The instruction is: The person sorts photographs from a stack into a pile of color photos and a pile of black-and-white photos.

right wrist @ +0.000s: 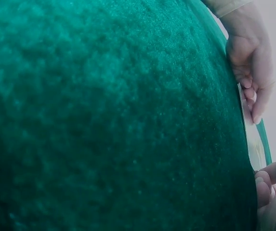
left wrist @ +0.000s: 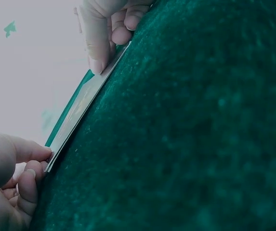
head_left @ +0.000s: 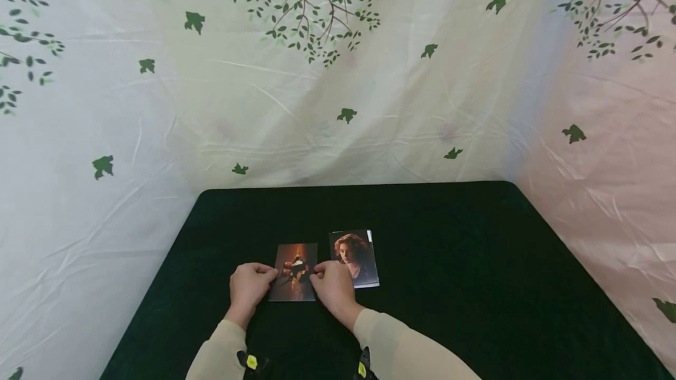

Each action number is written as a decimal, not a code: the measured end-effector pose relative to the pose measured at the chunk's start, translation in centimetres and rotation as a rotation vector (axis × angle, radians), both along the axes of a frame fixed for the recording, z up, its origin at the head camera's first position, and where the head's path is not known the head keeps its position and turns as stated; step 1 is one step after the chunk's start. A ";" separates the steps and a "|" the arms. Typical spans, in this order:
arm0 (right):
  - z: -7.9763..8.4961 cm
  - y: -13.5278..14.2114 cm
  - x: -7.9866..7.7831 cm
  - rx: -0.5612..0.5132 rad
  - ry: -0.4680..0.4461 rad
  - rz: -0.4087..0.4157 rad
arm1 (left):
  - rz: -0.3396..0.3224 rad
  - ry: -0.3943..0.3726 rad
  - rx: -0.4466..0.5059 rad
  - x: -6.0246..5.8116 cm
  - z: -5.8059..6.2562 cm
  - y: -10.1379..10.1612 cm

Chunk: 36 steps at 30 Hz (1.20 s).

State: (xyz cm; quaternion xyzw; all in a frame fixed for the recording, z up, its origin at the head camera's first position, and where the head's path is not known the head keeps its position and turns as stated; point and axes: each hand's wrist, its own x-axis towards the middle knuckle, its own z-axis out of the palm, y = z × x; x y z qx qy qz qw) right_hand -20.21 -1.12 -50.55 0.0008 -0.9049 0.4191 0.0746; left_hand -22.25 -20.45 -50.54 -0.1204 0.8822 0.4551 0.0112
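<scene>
A glossy photo card (head_left: 293,292) with a warm orange-brown picture lies on the dark green cloth, its edges doubled in the left wrist view as if more than one card is stacked. My left hand (head_left: 249,287) pinches its left edge between thumb and fingers. On the opposite edge, my right hand (head_left: 335,287) pinches it the same way. Just beyond the right hand lies a second photo card pile (head_left: 364,260), topped by a portrait and partly covered by that hand. Seen edge-on, the pinched card (left wrist: 82,103) sits low against the cloth in the left wrist view.
A table (head_left: 465,286) covered in dark green velvety cloth spreads around the cards, with rounded far corners. Behind it and along both sides hangs a pale curtain (head_left: 296,110) printed with leaves and branches. Straps with yellow tags (head_left: 252,362) sit at both wrists.
</scene>
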 end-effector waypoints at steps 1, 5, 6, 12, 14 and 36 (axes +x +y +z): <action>0.0 0.0 0.1 -0.002 -0.002 -0.001 | -0.001 0.000 0.002 0.1 0.0 0.0; 0.1 0.0 0.2 -0.009 -0.020 -0.009 | 0.005 0.002 -0.003 0.4 0.1 0.0; 0.0 0.0 0.3 -0.011 -0.023 -0.008 | 0.007 0.004 -0.006 0.4 0.1 0.1; 0.1 0.2 0.6 -0.011 -0.033 0.016 | 0.021 0.012 -0.020 0.9 0.2 0.2; 0.4 0.4 0.7 -0.011 -0.040 0.041 | 0.025 0.011 -0.015 1.0 0.2 0.2; 1.0 13.3 1.1 -0.180 -0.196 -0.158 | -0.099 0.082 0.188 3.3 2.5 4.9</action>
